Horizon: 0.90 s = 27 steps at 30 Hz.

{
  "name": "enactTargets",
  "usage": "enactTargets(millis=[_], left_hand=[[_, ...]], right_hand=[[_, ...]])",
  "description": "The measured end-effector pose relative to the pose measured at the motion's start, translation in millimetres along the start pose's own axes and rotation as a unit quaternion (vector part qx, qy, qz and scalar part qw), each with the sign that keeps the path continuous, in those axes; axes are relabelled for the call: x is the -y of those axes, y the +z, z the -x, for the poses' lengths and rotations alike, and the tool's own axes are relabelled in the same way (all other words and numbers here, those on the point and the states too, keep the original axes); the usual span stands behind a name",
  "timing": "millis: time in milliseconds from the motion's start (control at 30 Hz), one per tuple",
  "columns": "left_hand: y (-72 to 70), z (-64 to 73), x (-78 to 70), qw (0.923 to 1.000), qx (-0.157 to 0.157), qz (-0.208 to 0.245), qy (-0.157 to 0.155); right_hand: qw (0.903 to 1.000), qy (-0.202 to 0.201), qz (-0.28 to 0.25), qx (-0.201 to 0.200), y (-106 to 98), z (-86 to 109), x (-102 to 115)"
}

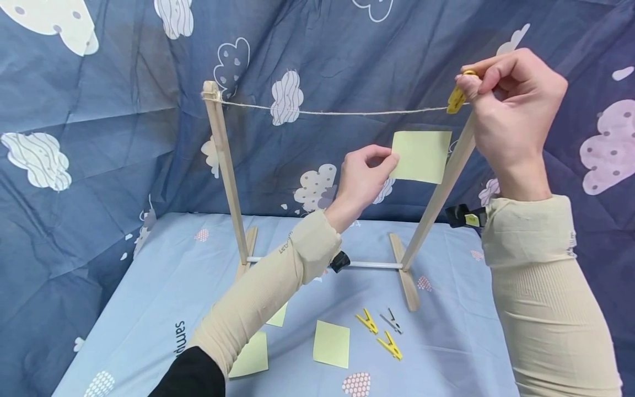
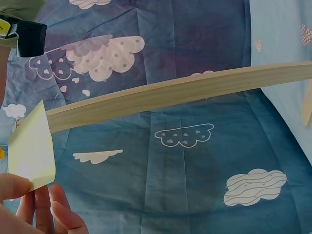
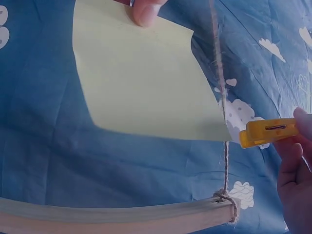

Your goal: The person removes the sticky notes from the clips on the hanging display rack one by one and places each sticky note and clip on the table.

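Observation:
A pale yellow square of paper (image 1: 421, 156) is pinched at its left edge by my left hand (image 1: 367, 173), just below the string (image 1: 347, 113). In the left wrist view, thumb and fingers grip a lower corner of that paper (image 2: 33, 151). My right hand (image 1: 516, 99) pinches a yellow clothespin (image 1: 456, 99) by its handles at the right end of the string. From the right wrist view, the clothespin (image 3: 268, 131) points at the string (image 3: 226, 165), apart from it, near the paper's corner. The string is knotted round the wooden post.
The string runs between two wooden posts (image 1: 225, 171) on feet joined by a white rod (image 1: 374, 265). On the blue cloth lie yellow clothespins (image 1: 390, 346), a grey clothespin (image 1: 392, 321) and several yellow papers (image 1: 331, 344). A dark cloud-patterned curtain (image 1: 149, 82) hangs behind.

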<state>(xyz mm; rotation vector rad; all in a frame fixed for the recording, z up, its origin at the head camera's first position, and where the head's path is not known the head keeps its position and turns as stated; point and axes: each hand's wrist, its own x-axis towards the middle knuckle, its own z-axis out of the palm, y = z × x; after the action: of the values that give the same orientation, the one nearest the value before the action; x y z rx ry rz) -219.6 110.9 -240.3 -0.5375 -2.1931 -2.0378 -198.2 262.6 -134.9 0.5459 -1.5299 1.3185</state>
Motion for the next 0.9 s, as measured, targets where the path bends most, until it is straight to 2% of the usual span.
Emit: enactTargets(millis=[100, 333, 667, 900], left_hand=[[-0.5, 0.4, 0.3, 1.0, -0.001, -0.001, 0.0], [-1.8, 1.6, -0.3, 1.0, 0.0, -0.001, 0.0], [-7.1, 3.3, -0.4, 0.9998, 0.019, 0.007, 0.006], [-13.7, 8.5, -2.1, 0.999, 0.012, 0.011, 0.041]], right_hand=[[1.0, 0.002, -0.001, -0.001, -1, 0.2, 1], [0.9994, -0.005, 0.035, 0.002, -1, 1.7, 3], [0.9998, -0.008, 0.013, -0.008, 1, 5.3, 7], [0.9999, -0.006, 0.005, -0.013, 2, 9.9, 14]])
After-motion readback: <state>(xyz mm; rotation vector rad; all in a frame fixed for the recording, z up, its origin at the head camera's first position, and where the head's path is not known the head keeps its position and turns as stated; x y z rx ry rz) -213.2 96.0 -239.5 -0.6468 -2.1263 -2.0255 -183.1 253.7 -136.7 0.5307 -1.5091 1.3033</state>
